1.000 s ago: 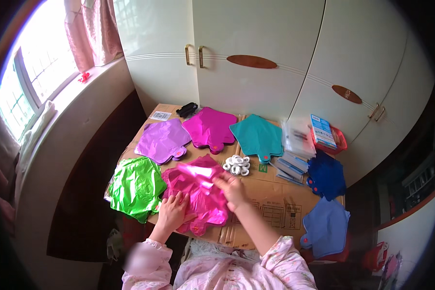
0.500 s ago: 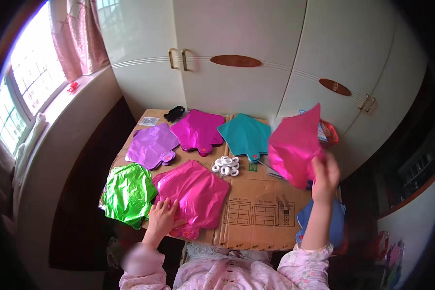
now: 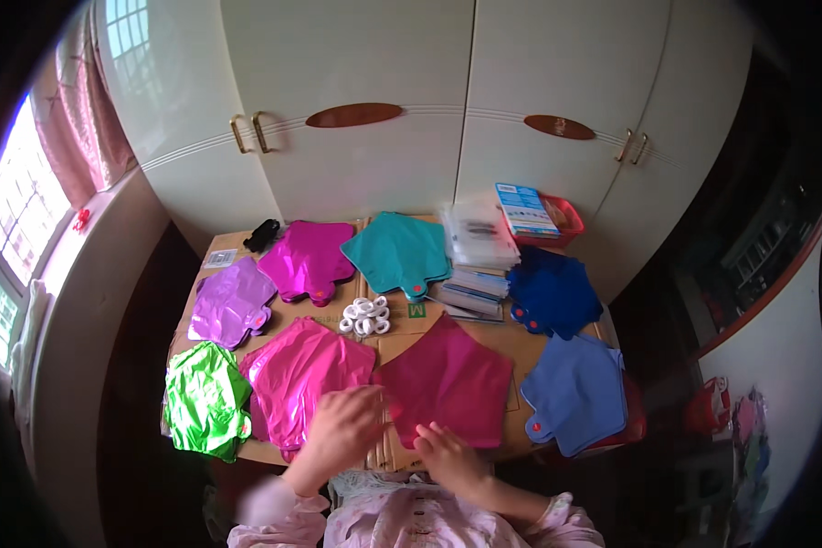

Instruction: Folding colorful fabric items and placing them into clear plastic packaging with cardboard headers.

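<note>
Flat foil balloons lie spread on a cardboard-topped table. In front of me is a dark pink foil balloon (image 3: 452, 379), a smooth sheet with pointed corners. My left hand (image 3: 349, 422) is over its left side, fingers stretched to the right and slightly blurred. At its lower edge my right hand (image 3: 449, 461) has its fingers apart, the tips touching or just above the foil. Neither hand visibly holds anything. Left of it lies a crinkled bright pink foil balloon (image 3: 297, 374), partly covered by my left hand. The sheet's bottom end is hidden between my hands.
Around the cardboard (image 3: 388, 347) lie green (image 3: 205, 397), lilac (image 3: 228, 301), magenta (image 3: 306, 260), teal (image 3: 397, 251), dark blue (image 3: 557, 292) and light blue balloons (image 3: 575, 388). White rolls (image 3: 365, 317) sit mid-table. Clear packets (image 3: 479, 236) and a red basket (image 3: 564, 219) stand at the back right.
My right hand has brought the pink balloon from the raised right side down onto the cardboard's middle. The left hand has moved right, off the crinkled pink balloon. The view has shifted right.
</note>
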Action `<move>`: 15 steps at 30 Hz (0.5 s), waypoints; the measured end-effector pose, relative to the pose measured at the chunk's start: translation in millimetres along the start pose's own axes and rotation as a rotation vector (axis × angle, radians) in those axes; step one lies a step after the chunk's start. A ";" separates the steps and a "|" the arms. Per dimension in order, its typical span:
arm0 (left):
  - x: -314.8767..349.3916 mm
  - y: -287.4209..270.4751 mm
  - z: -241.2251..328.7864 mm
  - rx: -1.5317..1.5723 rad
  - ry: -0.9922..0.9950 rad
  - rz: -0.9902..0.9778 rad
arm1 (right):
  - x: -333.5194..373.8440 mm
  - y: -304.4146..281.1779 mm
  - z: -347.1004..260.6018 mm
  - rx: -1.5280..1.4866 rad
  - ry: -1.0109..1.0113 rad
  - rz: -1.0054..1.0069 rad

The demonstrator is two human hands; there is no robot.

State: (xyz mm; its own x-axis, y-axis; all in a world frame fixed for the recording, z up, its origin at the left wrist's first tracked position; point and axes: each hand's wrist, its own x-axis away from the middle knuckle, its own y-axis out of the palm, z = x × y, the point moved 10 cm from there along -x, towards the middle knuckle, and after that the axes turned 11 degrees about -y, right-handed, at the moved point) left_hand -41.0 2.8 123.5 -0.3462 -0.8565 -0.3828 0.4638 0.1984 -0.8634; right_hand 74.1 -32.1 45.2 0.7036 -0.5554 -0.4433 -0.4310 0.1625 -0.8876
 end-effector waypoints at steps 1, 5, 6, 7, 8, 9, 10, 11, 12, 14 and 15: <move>-8.2 17.6 16.2 -0.025 0.059 -0.067 | 0.5 3.1 -3.2 0.018 0.022 0.010; -8.9 105.5 11.4 -0.124 0.084 -0.255 | 6.4 30.5 -3.4 0.024 0.209 -0.194; -7.9 125.1 4.5 -0.163 0.081 -0.280 | 5.8 21.5 -1.7 -0.054 0.205 -0.144; -6.7 137.0 0.7 -0.197 0.101 -0.336 | 3.3 6.1 0.7 -0.136 0.198 -0.089; -5.4 141.1 -3.0 -0.216 0.095 -0.338 | 3.0 -6.4 5.4 -0.218 0.189 -0.034; -7.4 139.8 -1.1 -0.236 0.093 -0.342 | 10.3 -19.7 16.3 -0.165 0.171 0.054; -8.0 139.7 -0.3 -0.252 0.089 -0.346 | 20.3 -32.3 36.5 -0.100 0.226 0.112; -7.8 139.7 -1.2 -0.261 0.090 -0.343 | 32.8 -36.0 64.3 -0.041 0.343 0.080; -7.1 141.9 -3.4 -0.257 0.075 -0.367 | 40.5 -54.7 91.6 -0.077 0.516 0.044; -11.7 141.1 -1.0 -0.258 0.056 -0.410 | 63.1 -64.8 137.9 0.106 0.515 0.110; -14.1 140.2 3.0 -0.317 0.090 -0.412 | 72.1 -59.5 165.4 0.045 0.587 0.146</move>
State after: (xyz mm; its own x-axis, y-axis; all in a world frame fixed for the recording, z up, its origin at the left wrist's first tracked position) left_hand 31.3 41.3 8.8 -0.5229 -0.8524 -0.0053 0.0101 0.0000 -0.9999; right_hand 244.0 53.1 45.4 0.2046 -0.8798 -0.4291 -0.4664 0.2977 -0.8329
